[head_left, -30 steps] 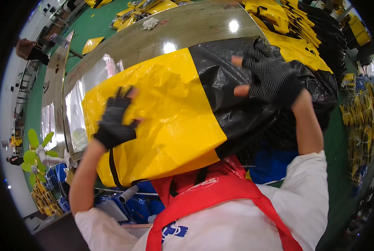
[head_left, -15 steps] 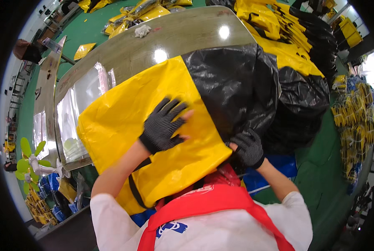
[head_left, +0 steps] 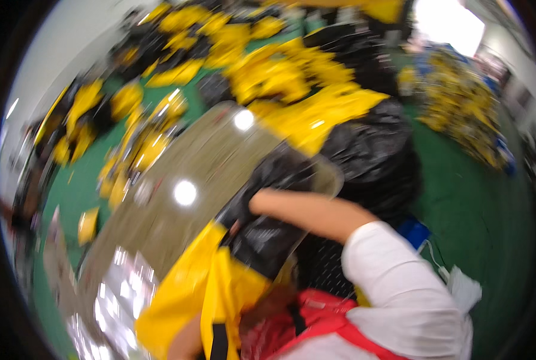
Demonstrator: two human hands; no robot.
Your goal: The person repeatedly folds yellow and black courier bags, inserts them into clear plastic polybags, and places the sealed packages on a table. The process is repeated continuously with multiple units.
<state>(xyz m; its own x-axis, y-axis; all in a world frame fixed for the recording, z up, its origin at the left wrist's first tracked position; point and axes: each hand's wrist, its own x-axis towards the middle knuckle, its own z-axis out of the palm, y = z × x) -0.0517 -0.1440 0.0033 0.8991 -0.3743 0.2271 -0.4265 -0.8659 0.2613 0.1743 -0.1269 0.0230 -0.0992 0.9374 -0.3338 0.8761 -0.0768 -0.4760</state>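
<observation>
A yellow-and-black piece of shiny coated fabric (head_left: 181, 285) with a dark strap lies bunched over the near end of the table. My right hand (head_left: 239, 209), in a black glove, reaches across to the left and is closed on its black part, close to the yellow seam. Motion smears the fingers there. My left forearm (head_left: 187, 337) comes in at the lower edge beside the yellow part; the fabric hides that hand, so its fingers cannot be seen.
Glossy clear plastic sheets (head_left: 121, 294) lie on the left of the wooden table (head_left: 202, 159). A heap of similar yellow (head_left: 340, 111) and black pieces (head_left: 373, 150) stands beyond its right end. Bundles (head_left: 460, 105) are piled at the far right. More packed pieces (head_left: 154, 144) lie on the green floor.
My view has swung to the right. The fabric, spread flat before, is now gathered up. My right hand has moved far left over its black part; my left hand has gone behind the yellow.
</observation>
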